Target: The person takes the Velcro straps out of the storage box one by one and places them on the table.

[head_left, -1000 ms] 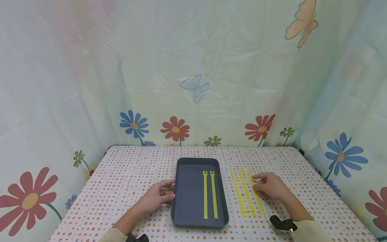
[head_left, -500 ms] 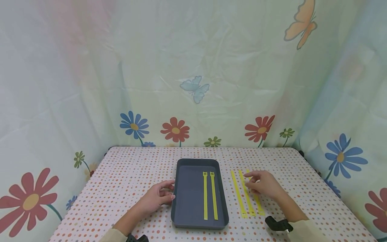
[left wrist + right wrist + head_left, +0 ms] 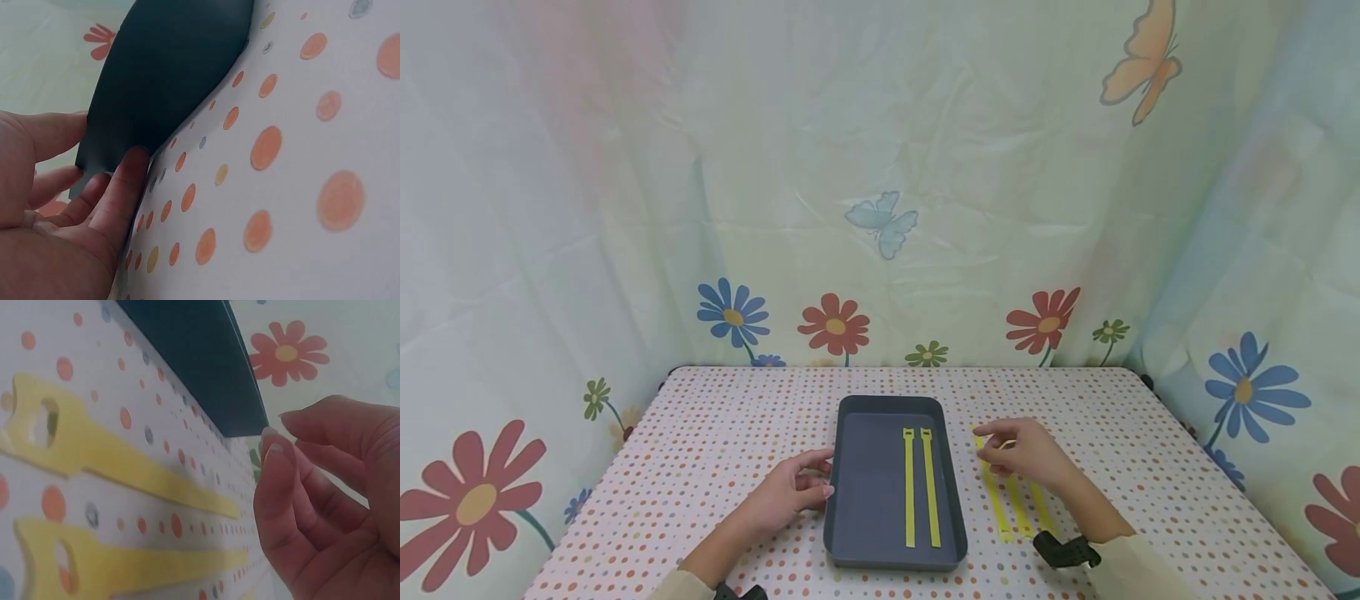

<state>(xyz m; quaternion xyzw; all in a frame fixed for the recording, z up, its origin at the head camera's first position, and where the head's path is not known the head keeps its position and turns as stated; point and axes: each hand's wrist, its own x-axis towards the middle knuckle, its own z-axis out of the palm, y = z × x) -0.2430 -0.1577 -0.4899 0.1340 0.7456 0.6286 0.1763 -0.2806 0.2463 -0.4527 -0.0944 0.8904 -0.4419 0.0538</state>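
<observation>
A dark grey rectangular tray (image 3: 868, 492) lies on the table, with two yellow cable straps (image 3: 910, 496) side by side in its right half. Each strap has a slotted head at the far end. My left hand (image 3: 784, 497) touches the tray's left side wall, its fingertips against the wall (image 3: 169, 69) in the left wrist view. Right of the tray, three more yellow straps (image 3: 995, 500) lie in a row with their heads toward me. Over their far ends is my right hand (image 3: 1026, 454), fingers loosely bent; in the right wrist view nothing shows between thumb and fingers.
The table (image 3: 752, 425) has a dotted cover. Behind it and at both sides hangs a curtain (image 3: 775, 167) printed with flowers and butterflies. A black wrist device (image 3: 1063, 550) sits at the right wrist.
My right hand has moved left across the straps on the table, from the rightmost one toward the leftmost. The left hand and tray stay put.
</observation>
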